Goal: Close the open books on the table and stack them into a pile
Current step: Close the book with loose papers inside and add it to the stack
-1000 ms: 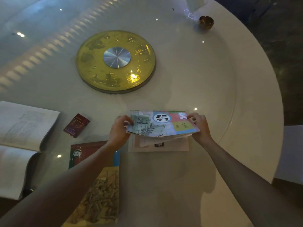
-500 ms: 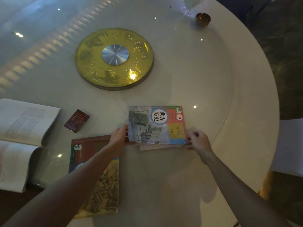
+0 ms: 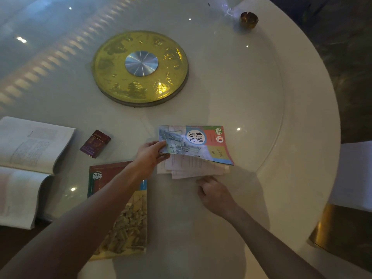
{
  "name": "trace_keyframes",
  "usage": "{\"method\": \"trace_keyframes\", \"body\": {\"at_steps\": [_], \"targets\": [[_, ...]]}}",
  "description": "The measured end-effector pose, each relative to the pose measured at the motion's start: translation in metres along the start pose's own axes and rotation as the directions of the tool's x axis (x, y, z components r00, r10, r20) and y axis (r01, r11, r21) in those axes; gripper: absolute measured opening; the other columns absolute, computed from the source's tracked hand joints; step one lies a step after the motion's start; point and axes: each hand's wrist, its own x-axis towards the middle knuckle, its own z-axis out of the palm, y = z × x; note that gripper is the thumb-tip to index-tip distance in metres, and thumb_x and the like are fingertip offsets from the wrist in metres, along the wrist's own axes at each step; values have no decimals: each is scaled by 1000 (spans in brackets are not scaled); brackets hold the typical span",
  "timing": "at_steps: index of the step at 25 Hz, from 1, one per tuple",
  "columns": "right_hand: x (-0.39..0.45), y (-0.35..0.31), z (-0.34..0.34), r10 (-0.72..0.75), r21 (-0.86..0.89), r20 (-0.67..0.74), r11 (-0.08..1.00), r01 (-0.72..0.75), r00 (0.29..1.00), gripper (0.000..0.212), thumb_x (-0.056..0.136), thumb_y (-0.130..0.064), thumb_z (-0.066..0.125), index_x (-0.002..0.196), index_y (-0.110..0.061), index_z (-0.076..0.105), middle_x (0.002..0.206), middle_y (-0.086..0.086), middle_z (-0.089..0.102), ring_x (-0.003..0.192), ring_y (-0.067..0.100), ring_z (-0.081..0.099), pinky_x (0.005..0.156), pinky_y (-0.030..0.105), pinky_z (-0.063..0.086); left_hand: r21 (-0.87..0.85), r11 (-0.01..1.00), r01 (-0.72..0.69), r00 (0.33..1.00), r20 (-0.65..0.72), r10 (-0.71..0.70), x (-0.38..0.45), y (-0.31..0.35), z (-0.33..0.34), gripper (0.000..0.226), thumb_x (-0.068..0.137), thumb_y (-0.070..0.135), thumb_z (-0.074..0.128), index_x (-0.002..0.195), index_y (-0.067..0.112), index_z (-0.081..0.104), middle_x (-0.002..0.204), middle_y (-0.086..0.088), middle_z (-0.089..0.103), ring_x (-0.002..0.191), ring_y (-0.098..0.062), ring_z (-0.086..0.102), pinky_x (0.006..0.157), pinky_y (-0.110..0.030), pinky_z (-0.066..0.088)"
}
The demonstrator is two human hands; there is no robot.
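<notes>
A round, glossy white table fills the view, with a gold embossed disc with a silver hub at its centre. At the far left edge a large white open book lies face up, its pages spread near and far of a fold running left to right. Near the front, left of centre, a closed maroon-and-yellow illustrated book lies flat, its long axis running near to far, partly hidden by the left forearm. Just right of it sits the colourful blue, red and yellow paperback textbook, long axis left to right, cover up and bowed, its title turned sideways; pale pages fan out loosely beneath its near edge, so it is not fully shut. The left hand pinches that textbook's left edge, thumb on the cover. The right hand rests on the table just near of the pages, fingers loosely curled, holding nothing. A small maroon cigarette pack lies between the open book and the textbook. A small brass bowl stands at the far right.
</notes>
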Motion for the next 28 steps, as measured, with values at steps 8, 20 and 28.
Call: {"method": "trace_keyframes", "body": {"at_steps": [8,20,28], "targets": [[20,-16,4,4,36,-110,999,0,994,27,88,-9,58,112,-5,69,108,13,72,100,34,64,80,41,53,13,1000,21,999,30,-22,-10,-6,-7,28,98,18,62,116,-4,63,98,-19,73,68,-18,74,58,-21,59],[28,-26,14,-46,-21,-221,999,42,974,31,86,-20,47,92,-3,72,103,16,73,99,35,69,81,42,58,6,1000,27,998,50,-27,-7,-6,-8,31,99,22,61,116,-3,63,94,-16,73,66,-16,74,59,-21,60],[27,38,-33,907,869,-64,256,-423,417,32,86,-43,57,86,-13,68,90,10,74,87,35,69,78,47,56,49,999,0,999,33,-1,-6,-6,-11,21,100,19,59,110,2,66,99,-15,72,74,-18,72,60,-23,61]]}}
